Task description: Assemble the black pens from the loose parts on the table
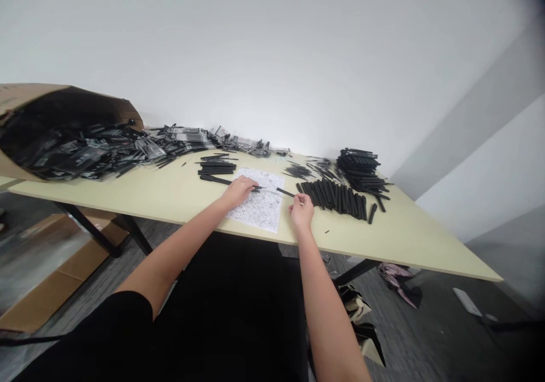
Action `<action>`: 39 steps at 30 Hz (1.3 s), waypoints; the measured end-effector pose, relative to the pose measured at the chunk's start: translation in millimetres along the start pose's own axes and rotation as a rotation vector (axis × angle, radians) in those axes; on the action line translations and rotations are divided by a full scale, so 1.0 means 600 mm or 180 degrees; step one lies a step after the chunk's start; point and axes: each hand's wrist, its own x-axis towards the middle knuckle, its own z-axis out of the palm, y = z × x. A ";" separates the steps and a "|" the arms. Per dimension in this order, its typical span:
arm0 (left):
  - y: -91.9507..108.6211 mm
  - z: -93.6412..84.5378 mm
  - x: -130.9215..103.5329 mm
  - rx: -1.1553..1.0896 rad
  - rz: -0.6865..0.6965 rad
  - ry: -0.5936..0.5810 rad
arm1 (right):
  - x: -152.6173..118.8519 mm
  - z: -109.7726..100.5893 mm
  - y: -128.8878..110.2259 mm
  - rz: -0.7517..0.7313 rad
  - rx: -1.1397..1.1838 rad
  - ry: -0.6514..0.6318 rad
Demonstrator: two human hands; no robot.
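A slim black pen barrel [284, 191] is held just above a white sheet printed with dense black line-art [260, 202], near the sheet's right edge. Its right end is pinched by the right hand [302, 212], fingers [297, 200] curled tight around it. A thin pale refill-like rod [267, 189] runs from the barrel's left end toward the left hand [239, 191]; it is gripped there by bent fingers [251, 188], knuckles up, hand resting on the sheet. Whether rod and barrel are joined cannot be told.

The sheet lies flat on a pale yellow-green tabletop [179, 197], at its near edge. Just right of the right hand, a row of black tubes laid side by side [336, 196] is seen, with a taller criss-cross stack of black tubes [360, 169] behind it. Left of the sheet, a small bundle of black sticks [217, 169] is placed. Further back-left, black packaged items are spilled from a tipped brown cardboard box [63, 132] along the wall. Nothing lies between the two hands besides the sheet.
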 end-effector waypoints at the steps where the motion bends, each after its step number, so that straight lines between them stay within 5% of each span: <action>1: 0.001 0.000 0.000 -0.0033 0.0015 0.0003 | 0.001 0.000 0.001 0.0003 -0.0009 0.0013; 9: 0.001 0.001 -0.001 -0.0207 0.0116 0.0030 | 0.001 -0.001 0.001 0.0002 -0.0015 -0.0044; 21: 0.000 0.005 -0.001 -0.0187 0.0091 -0.0130 | -0.009 0.003 -0.004 -0.0442 0.0163 -0.1006; 39: 0.014 -0.004 -0.003 0.0054 -0.0051 0.0128 | -0.013 0.003 -0.014 -0.0335 0.0131 -0.0833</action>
